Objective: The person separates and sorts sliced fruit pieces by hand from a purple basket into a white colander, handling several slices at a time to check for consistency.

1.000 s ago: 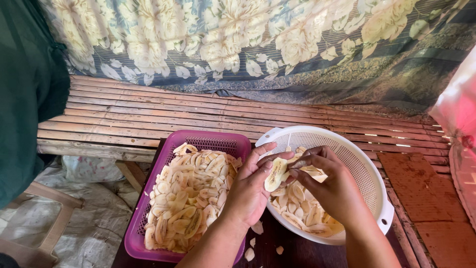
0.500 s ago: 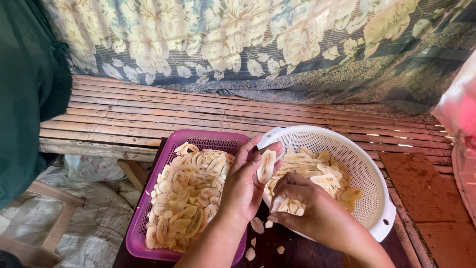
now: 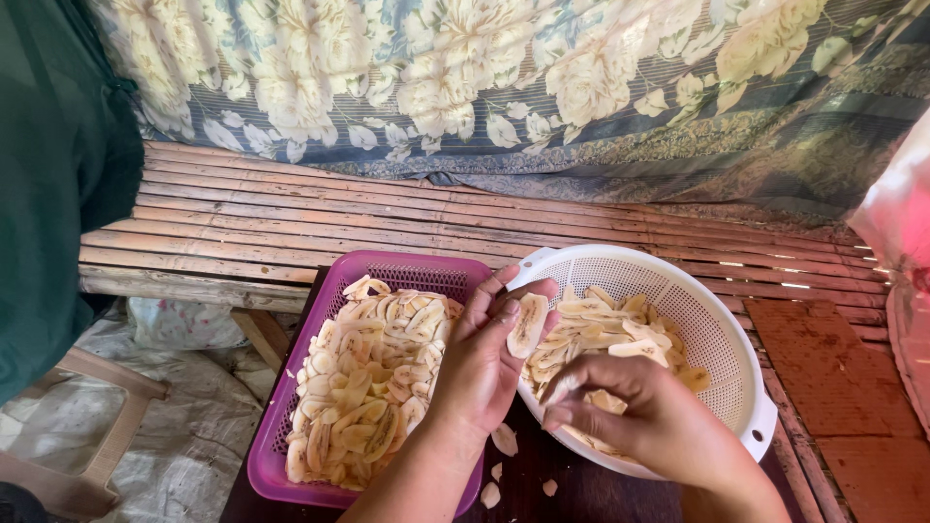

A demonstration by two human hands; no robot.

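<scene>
Banana slice (image 3: 528, 325) stands upright, long axis vertical, in left hand (image 3: 484, 373).

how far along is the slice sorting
Done: the purple tray already carries a thick layer of banana slices. In hand: the left hand holds one slice, while the right hand reaches into the white colander. Left: a pile of slices in the colander.

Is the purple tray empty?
No, the purple tray is filled with pale banana slices, and the left hand beside it holds one more slice.
</scene>
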